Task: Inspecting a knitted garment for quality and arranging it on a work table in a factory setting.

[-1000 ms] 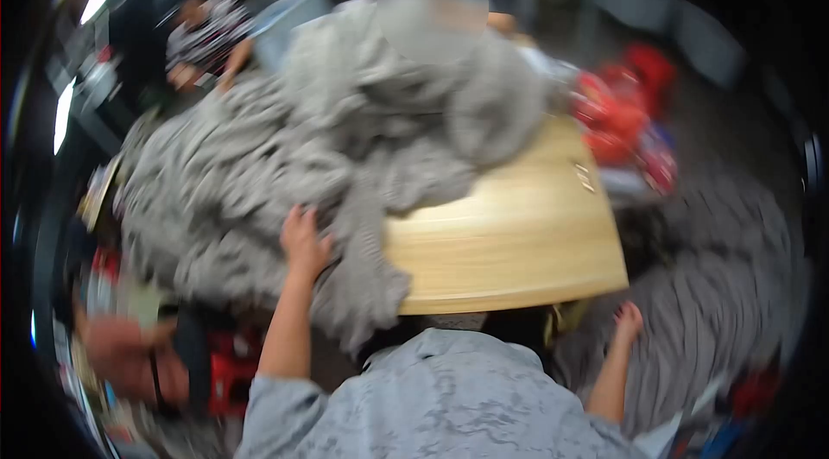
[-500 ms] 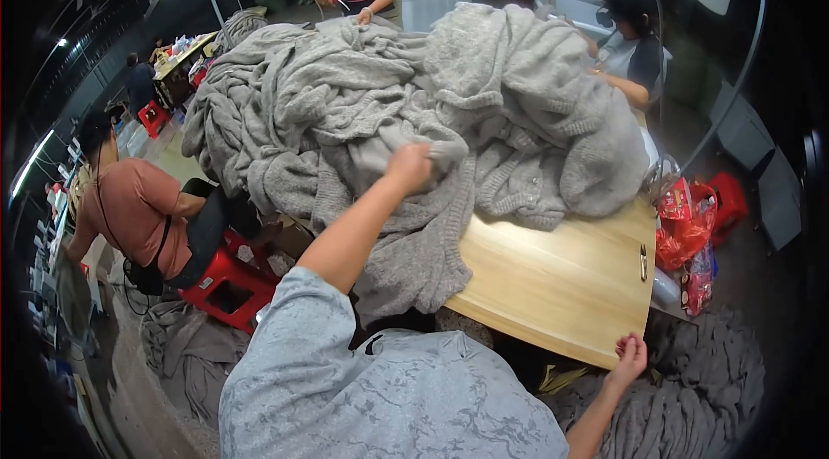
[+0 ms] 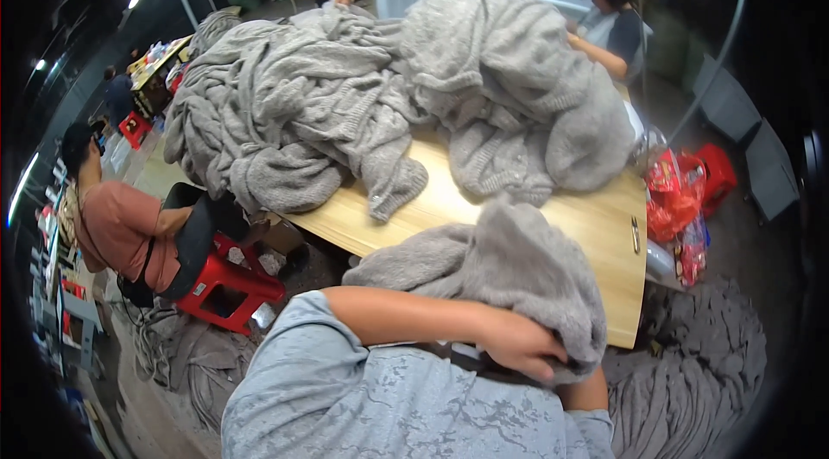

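A grey knit sweater [image 3: 518, 260] hangs over the near edge of the wooden table, bunched up in front of my chest. My left hand [image 3: 525, 345] reaches across my body, its fingers curled round the sweater's lower edge on the right. My right forearm comes up underneath at that spot, but the cloth covers my right hand, so its fingers cannot be seen. Beyond lie two big heaps of grey knitwear, a left heap [image 3: 285, 96] and a right heap [image 3: 518, 70]. Small metal thread snips [image 3: 635, 234] rest near the table's right edge.
The wooden table [image 3: 345, 230] runs under the heaps. A seated person [image 3: 129, 217] on a red stool [image 3: 229, 291] is at the left; others work across the table. Red bags [image 3: 673, 200] stand at the right. Dark grey knitwear [image 3: 691, 364] lies low on the right.
My left hand has drawn a sweater off the heap toward me, baring wood between the heaps. My right hand has left the table's right corner and gone in under the cloth.
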The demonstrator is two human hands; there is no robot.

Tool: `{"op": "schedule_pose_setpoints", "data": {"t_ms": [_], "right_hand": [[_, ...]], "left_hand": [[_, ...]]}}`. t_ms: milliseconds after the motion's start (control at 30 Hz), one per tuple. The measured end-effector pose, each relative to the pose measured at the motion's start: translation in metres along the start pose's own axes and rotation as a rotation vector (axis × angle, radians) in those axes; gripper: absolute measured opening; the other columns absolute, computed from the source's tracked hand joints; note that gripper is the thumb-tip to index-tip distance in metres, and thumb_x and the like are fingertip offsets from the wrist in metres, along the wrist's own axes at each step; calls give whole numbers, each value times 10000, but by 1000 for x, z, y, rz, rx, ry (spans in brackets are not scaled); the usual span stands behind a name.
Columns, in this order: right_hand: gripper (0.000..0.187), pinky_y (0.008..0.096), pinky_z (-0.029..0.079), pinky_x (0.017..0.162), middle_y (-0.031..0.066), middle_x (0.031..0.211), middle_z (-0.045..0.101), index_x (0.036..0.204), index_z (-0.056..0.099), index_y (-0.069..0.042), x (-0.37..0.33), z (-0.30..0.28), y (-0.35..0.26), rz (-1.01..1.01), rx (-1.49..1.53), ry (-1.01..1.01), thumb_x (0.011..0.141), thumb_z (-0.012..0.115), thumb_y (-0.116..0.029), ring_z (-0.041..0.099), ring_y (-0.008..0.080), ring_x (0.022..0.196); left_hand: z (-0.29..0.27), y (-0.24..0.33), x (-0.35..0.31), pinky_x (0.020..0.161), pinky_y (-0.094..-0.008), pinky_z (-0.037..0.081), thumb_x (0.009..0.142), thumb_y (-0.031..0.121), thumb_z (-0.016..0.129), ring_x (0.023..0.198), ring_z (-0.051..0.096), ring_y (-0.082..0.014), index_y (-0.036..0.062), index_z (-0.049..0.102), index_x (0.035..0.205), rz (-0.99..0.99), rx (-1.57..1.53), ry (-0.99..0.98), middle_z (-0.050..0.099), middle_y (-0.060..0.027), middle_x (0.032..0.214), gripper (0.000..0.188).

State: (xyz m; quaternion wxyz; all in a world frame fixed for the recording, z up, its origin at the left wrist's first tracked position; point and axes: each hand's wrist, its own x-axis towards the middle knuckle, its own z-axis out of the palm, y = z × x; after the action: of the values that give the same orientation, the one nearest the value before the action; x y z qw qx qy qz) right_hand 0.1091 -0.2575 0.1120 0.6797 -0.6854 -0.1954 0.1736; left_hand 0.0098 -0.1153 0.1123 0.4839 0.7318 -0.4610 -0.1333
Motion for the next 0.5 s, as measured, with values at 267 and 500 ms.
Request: {"op": "schedule_pose_setpoints", "data": {"t_ms": [267, 500], "right_hand": [[299, 301, 458, 860, 122, 1043, 608, 1115, 539, 41, 3, -49, 71, 222, 624, -43, 892, 478, -148, 582, 185, 943], [315, 338, 441, 826, 87, 1092, 582, 1114, 549, -15, 11, -33, 36, -68, -383, 246, 886, 510, -230, 525, 168, 1024]], "left_hand": [[-70, -88, -123, 965, -390, 369, 662, 201, 753, 1178, 412, -343, 27, 399, 1228, -785, 908, 576, 416, -212, 1270, 690], [-49, -123, -140, 897, -345, 415, 658, 115, 720, 1084, 504, -337, -4, 469, 1139, -898, 508, 642, 532, -216, 1146, 556]]}}
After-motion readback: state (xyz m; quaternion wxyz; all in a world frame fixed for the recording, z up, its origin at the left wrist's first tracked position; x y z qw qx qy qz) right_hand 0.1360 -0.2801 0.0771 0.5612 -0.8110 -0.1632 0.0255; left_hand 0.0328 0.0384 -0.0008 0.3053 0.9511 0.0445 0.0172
